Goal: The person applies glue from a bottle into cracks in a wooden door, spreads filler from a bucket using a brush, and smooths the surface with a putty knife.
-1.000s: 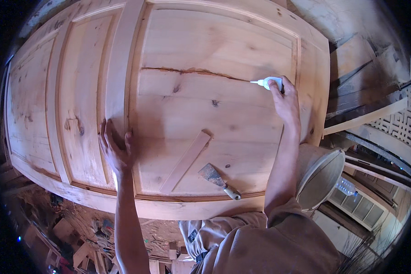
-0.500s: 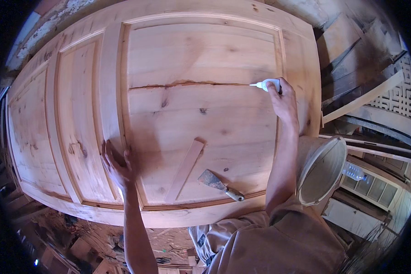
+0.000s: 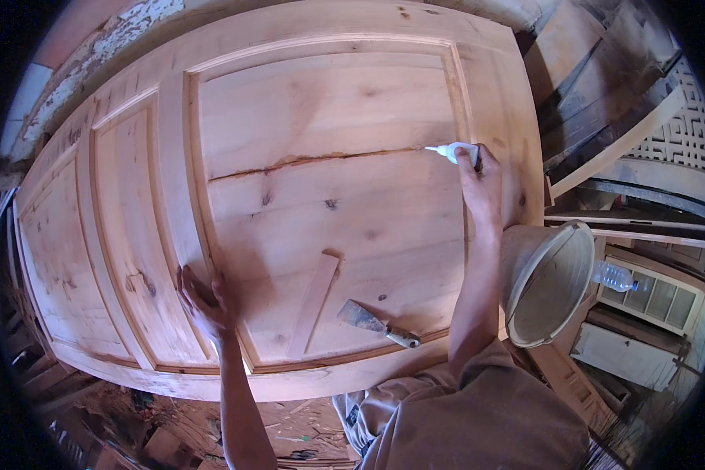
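My right hand is closed around a small white glue bottle with a pointed nozzle. The nozzle tip is at the right end of a long crack running across the panel of a wooden door. My left hand rests with fingers apart on the door's upright beside the panel. Between my arms, a thin wooden strip lies slanted on the panel. To its right is a putty knife with a broad, stained blade.
A white bucket stands against the door's right side, near my right forearm. Beyond it are a clear plastic bottle and a glazed frame. Boards lean at the far right, and wood scraps litter the floor below.
The view has turned slightly, so the crack looks tilted. The glue bottle remains in my right hand at the crack's right end. My left hand stays on the door.
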Demonstrator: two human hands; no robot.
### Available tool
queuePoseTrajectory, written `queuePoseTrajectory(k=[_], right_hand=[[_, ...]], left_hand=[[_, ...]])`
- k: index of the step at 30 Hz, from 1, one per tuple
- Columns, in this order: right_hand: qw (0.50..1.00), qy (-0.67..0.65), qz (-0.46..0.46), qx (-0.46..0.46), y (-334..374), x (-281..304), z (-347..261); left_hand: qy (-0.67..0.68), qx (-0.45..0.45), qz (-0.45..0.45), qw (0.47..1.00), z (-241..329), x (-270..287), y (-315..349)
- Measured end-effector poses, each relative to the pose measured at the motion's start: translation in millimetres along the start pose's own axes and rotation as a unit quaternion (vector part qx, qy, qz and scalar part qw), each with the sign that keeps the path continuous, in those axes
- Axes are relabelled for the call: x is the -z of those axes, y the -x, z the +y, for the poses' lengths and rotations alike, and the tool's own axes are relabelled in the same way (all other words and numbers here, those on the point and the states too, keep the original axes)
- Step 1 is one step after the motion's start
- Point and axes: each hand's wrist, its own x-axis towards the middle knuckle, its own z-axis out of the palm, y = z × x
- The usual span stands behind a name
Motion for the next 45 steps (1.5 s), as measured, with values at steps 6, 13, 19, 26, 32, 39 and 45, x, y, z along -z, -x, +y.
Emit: queuePoseTrajectory(k=[6,13,19,26,32,39,45], right_hand=[[0.999,0.033,-0.013,0.015,4.6,-9.4,-7.8],[0.998,0.063,-0.009,0.006,-0.9,-5.2,-0.2],[0.999,0.031,0.030,-0.007,-6.2,1.9,8.6],[0.999,-0.007,0.027,0.018,3.7,-6.1,19.7],[0.999,0.016,0.036,0.018,4.3,-9.3,13.0],[0.993,-0.056,0.103,-0.031,8.0,-0.6,30.9],[0.982,-0.125,0.132,-0.057,14.0,3.6,38.3]], left_hand=[[-0.022,-0.015,-0.018,0.999,0.7,2.5,-0.8],[-0.013,-0.005,-0.023,1.000,2.0,2.4,0.3],[-0.017,-0.003,-0.011,1.000,1.8,0.9,1.0],[0.013,0.020,-0.012,1.000,7.7,1.4,-2.4],[-0.001,0.006,-0.006,1.000,4.2,0.1,-0.2],[0.005,0.016,-0.007,1.000,9.1,0.5,-0.4],[0.007,0.005,-0.001,1.000,2.2,-2.0,1.0]])
